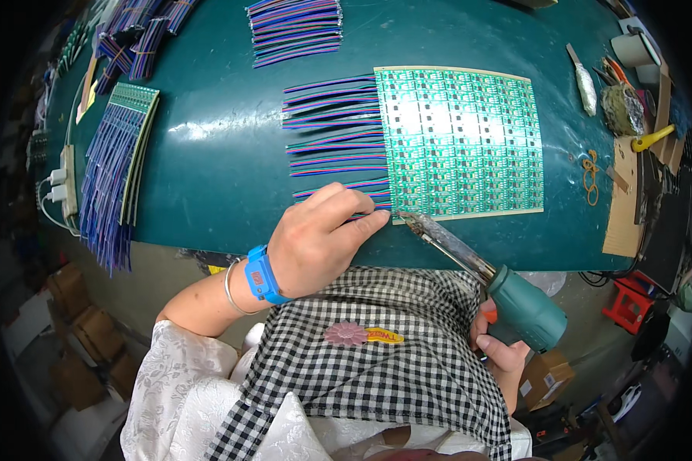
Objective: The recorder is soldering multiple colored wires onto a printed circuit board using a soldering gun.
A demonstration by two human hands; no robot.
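Your left hand [319, 242] is at the lower left corner of the panel [461, 142], grip closed with thumb and forefinger pinched on the end of the lowest wires [334, 143]. Your right hand [501, 352] is beneath the iron [527, 303], partly hidden by its green handle; grip closed around that handle. The iron slants up and leftward, tip at the same panel corner, just beside your left fingertips. Cannot tell whether tip touches metal.

The panel lies flat on the green surface [223, 177], right of centre, glare across its middle. Wires in separate bunches run along its left edge, loose ends pointing left.

Beyond them, a spare bunch [296, 32] lies near the top. At your far left, a stack of wired boards [138, 104], its wires hanging over the near edge; tied bundles [146, 46] above it, a power strip [68, 180] beside it. To the right of the panel: rubber bands [590, 178], a wrapped blade [584, 84], cardboard [624, 203], a yellow handle [653, 138].

You wear a blue wristband [262, 275] and bangle on the left, and a checked apron [377, 376].
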